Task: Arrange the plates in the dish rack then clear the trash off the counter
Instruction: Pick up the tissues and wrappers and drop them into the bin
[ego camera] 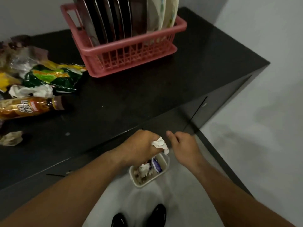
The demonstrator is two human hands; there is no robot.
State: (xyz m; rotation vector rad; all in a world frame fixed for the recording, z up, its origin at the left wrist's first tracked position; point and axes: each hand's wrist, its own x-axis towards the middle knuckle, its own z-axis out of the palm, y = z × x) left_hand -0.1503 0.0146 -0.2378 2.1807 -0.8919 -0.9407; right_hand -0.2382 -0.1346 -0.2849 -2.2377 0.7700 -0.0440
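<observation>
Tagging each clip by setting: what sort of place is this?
Probably a home kitchen, though little of the room shows. A pink dish rack full of upright plates stands on a dark counter, snack wrappers lie beside it, and the left hand holds a crumpled tissue over a small floor bin.

Left hand [141,146] grips a crumpled tissue [159,143] above the floor bin [147,183] at six o'clock. Right hand [183,145] hangs loosely curled just beside. Wrappers [54,76] litter the tabletop [131,99] at nine.

Pink dish rack [131,53], black counter [147,99]
</observation>
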